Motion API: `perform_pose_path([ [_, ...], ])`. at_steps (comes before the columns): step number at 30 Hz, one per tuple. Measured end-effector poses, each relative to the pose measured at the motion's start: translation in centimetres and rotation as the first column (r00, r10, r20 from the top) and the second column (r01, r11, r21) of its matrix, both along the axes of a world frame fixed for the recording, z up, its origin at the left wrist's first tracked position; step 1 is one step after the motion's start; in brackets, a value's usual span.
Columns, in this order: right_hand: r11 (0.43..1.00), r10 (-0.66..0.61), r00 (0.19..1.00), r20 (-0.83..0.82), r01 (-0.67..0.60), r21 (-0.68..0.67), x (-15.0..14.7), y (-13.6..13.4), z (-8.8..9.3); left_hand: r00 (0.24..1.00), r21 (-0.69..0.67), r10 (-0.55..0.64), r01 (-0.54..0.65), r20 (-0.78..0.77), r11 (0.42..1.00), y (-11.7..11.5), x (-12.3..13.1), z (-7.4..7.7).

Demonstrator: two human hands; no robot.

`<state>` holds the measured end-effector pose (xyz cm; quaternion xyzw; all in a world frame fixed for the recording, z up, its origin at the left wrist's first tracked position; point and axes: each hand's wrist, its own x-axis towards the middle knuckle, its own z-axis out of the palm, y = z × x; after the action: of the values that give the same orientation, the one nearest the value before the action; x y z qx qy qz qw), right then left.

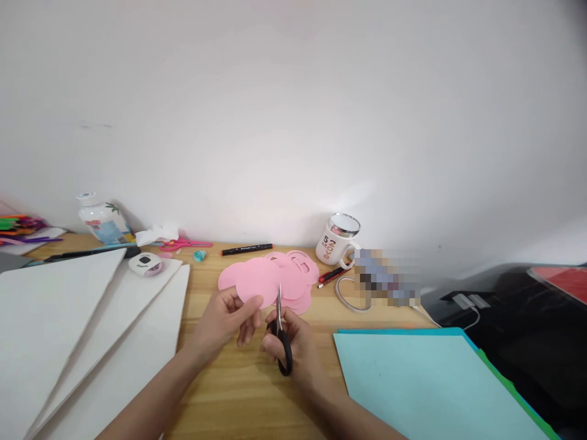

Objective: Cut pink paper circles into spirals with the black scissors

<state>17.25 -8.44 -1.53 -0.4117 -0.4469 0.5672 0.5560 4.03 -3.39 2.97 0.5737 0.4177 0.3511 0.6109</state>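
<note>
My left hand (pixel 228 318) pinches the near edge of a pink paper circle (pixel 247 281). My right hand (pixel 293 345) grips black-handled scissors (pixel 280 333), whose blades point up into that pink paper. Behind it, more pink cut-out shapes (pixel 298 275) lie stacked on the wooden desk (pixel 238 391). Both forearms reach in from the bottom of the view.
Large white sheets (pixel 68 330) cover the desk's left side. Light blue and green sheets (pixel 431 385) lie at right. Along the wall stand a white mug (pixel 337 239), black marker (pixel 246 249), pink scissors (pixel 183 244), small white device (pixel 145 263), white bottle (pixel 103 220), tape ring (pixel 351 293).
</note>
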Motion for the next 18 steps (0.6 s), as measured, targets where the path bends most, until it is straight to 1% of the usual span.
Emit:
perform_pose_path([
  [5, 0.998, 0.003, 1.000, -0.013, -0.002, 0.058, 0.04, 0.15, 0.08, 0.999, -0.010, 0.051, -0.051, -0.005, 0.999, -0.06, 0.08, -0.17],
  [12, 0.997, -0.024, 1.000, -0.011, 0.025, 0.077, 0.17, 0.36, 0.71, 0.999, -0.010, 0.040, -0.041, -0.019, 0.999, -0.08, -0.03, -0.44],
  [18, 0.994, 0.001, 1.000, -0.024, 0.002, 0.108, 0.15, 0.29, 0.43, 0.999, 0.018, 0.024, -0.023, -0.043, 1.000, -0.11, -0.03, -0.29],
])
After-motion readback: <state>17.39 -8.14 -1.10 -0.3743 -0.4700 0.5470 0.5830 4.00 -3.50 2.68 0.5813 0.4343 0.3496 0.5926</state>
